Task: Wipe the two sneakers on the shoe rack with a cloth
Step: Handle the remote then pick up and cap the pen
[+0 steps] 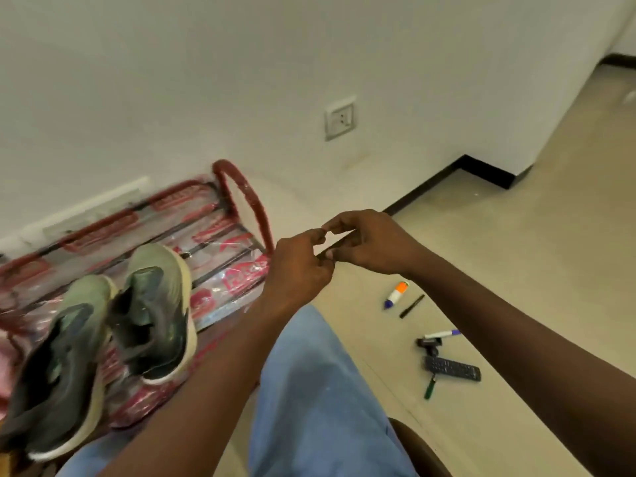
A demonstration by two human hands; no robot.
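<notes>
hovering, left hand (298, 268) meets right hand (373, 243) (both curled).

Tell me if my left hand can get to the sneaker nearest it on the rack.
Probably yes. The left hand hovers by the right end of the rack, and nothing lies between it and the nearer sneaker, whose top is uncovered.

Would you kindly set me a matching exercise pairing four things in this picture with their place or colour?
Things:
1. sneakers
2. socket
3. remote control
4. bottle

Descriptions:
A. black, on the floor
B. on the red rack
C. white with an orange band, on the floor
D. on the wall

Pairs: 1-B; 2-D; 3-A; 4-C
</notes>
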